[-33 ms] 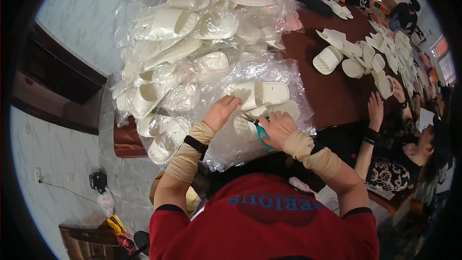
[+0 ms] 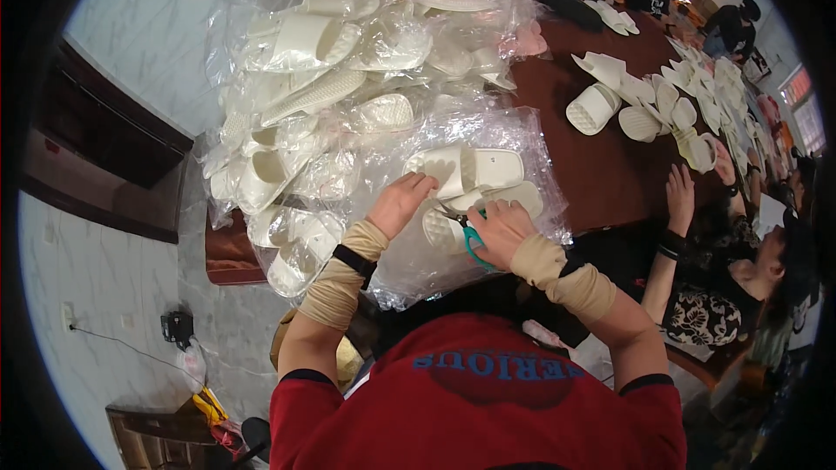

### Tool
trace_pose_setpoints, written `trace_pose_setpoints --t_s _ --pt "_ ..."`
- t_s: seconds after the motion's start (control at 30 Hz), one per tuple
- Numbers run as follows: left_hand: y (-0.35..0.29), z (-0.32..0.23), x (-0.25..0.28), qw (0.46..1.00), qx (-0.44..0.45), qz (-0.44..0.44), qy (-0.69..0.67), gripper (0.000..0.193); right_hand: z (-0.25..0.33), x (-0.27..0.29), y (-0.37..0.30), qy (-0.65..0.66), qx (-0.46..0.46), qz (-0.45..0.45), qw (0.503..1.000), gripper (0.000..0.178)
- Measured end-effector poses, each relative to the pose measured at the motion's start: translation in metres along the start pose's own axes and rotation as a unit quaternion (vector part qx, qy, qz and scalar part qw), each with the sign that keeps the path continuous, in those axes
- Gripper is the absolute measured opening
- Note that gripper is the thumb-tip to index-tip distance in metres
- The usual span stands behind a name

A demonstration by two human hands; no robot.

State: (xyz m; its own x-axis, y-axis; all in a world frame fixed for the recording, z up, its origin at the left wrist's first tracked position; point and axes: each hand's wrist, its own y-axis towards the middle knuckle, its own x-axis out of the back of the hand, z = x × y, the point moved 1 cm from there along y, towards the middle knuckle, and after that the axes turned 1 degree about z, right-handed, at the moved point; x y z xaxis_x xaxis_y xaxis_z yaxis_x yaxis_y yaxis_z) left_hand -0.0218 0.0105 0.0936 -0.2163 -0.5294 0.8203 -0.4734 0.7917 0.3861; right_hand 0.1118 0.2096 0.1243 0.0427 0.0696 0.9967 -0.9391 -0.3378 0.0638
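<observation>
A pair of white slide slippers lies on clear plastic bags in front of me. My left hand point(image 2: 406, 201) is closed, its fingertips pinching the near edge of the farther slipper point(image 2: 498, 167) beside the strap. My right hand point(image 2: 502, 235) is wrapped round scissors point(image 2: 473, 242) with teal handles. Their dark blades point left, over the nearer slipper point(image 2: 438, 231) and close to my left fingertips. Whether the blades touch the slipper I cannot tell. My right hand partly covers the nearer slipper.
Bagged white slippers point(image 2: 300, 43) are heaped at left and far side. On the brown table point(image 2: 570, 183) to the right lie loose white slippers point(image 2: 594, 109). A co-worker's hand point(image 2: 680, 198) reaches in at right, near a slipper point(image 2: 697, 152). More people sit farther back.
My hands, the scissors and the pair of slippers look unmoved. At right, the slipper by the co-worker's hands has tilted slightly.
</observation>
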Motion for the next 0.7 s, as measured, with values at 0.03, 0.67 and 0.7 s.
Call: trace_pose_setpoints --t_s 0.03,0.67,0.7 --pt "0.0 0.001 0.0 1.0 -0.008 -0.003 0.001 0.017 0.0 0.0 0.005 0.004 0.003 0.02 1.0 0.049" --pt "-0.029 -0.004 0.05 0.869 0.269 -0.267 -0.317 0.008 -0.044 -0.006 -0.017 0.139 -0.116 -0.079 0.98 0.044" --pt "-0.034 -0.008 0.058 0.83 0.298 -0.304 -0.36 0.008 -0.052 -0.015 -0.025 0.143 -0.105 -0.075 0.981 0.044"
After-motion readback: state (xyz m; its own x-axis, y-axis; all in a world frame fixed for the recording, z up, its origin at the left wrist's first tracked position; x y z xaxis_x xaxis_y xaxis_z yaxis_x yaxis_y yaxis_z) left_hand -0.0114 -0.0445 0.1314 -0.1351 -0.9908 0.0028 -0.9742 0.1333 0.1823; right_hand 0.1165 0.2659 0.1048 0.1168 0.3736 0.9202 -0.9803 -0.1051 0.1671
